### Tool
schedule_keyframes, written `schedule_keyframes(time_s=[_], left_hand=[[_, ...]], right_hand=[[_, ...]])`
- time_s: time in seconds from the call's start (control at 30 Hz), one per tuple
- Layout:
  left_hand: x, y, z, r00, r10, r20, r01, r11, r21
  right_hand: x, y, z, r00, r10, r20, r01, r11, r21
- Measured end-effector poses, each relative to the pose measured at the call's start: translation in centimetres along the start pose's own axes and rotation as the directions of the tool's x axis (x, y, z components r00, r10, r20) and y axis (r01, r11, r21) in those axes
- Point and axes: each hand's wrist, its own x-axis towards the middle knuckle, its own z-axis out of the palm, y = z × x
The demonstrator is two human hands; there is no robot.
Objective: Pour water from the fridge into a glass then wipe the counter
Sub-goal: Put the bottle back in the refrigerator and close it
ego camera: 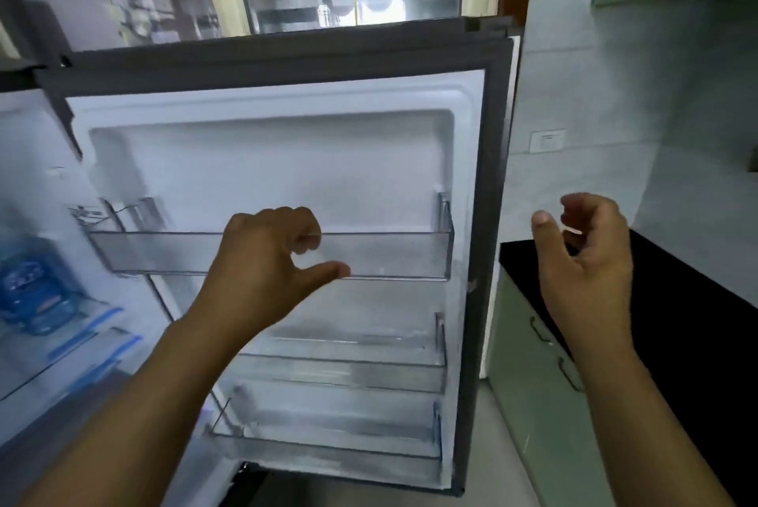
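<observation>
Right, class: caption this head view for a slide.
Open fridge door: left hand at its top bin, right hand empty beside it, blue bottle inside.

The fridge door (262,162) is white inside, with a dark grey frame. Its shelves (389,256) are clear, greyish. At left a blurred bottle (28,281), as it seems, is blue. The counter (676,301) is black, the cabinets (529,383) under it pale green, the wall (594,96) light grey.
</observation>
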Motion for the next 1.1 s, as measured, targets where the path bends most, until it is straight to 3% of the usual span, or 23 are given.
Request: schedule_keyframes(time_s=[0.1, 0.2, 0.4, 0.57, 0.63, 0.83, 1.1], left_hand=[[-2.1, 0.1, -2.1, 0.998, -0.053, 0.032, 0.054, 0.998, -0.041], [-4.8, -0.5, -4.4, 0.995, -0.09, 0.046, 0.093, 0.993, -0.071], [-11.7, -1.2, -10.2, 0.99, -0.138, 0.017, 0.139, 0.988, -0.071], [-17.6, -0.8, -16.5, 0.97, -0.24, 0.035, 0.242, 0.946, -0.215], [-19.8, 0.0, -19.0, 0.969, -0.245, 0.024, 0.242, 0.929, -0.281], [-25.4, 0.7, -25.3, 0.978, -0.21, -0.005, 0.199, 0.937, -0.288], [-32.8, -2.3, -31.9, 0.946, -0.325, 0.008, 0.313, 0.906, -0.285]], right_hand=[[-0.3, 0.2, 1.3, 0.981, 0.035, 0.192, -0.053, 0.995, 0.09], [-2.4, -0.3, 2.6, 0.953, -0.064, 0.297, -0.035, 0.949, 0.315], [-9.0, -5.1, 0.9, 0.925, -0.28, 0.258, 0.121, 0.858, 0.5], [-16.0, -11.0, -0.1, 0.917, -0.32, 0.238, 0.168, 0.852, 0.495], [-19.6, -13.0, -0.2, 0.933, -0.261, 0.249, 0.098, 0.848, 0.521], [-28.6, -19.0, 1.8, 0.909, -0.283, 0.307, 0.114, 0.876, 0.469], [-39.3, -26.1, 8.7, 0.868, -0.362, 0.339, 0.178, 0.866, 0.467]])
